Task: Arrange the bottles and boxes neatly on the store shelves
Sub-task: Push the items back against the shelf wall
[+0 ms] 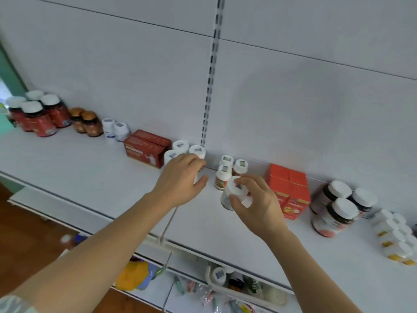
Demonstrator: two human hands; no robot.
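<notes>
A white shelf (79, 168) carries rows of bottles and boxes. My left hand (180, 179) grips a white-capped bottle (196, 177), mostly hidden under my fingers, in a cluster of white-capped bottles (180, 146) next to a dark red box (146, 147). My right hand (257, 202) holds a white bottle (234, 193) by its cap, tilted, just in front of three small white-capped bottles (226, 168). An orange-red stack of boxes (288, 188) stands right of that hand.
Red-labelled bottles (38, 116), amber bottles (86, 123) and two small white bottles (115, 129) line the shelf's left. Dark bottles (338, 206) and small white bottles (394, 236) stand at the right. A lower shelf holds a basket of items (237, 283). A slotted upright (212, 71) runs up the back wall.
</notes>
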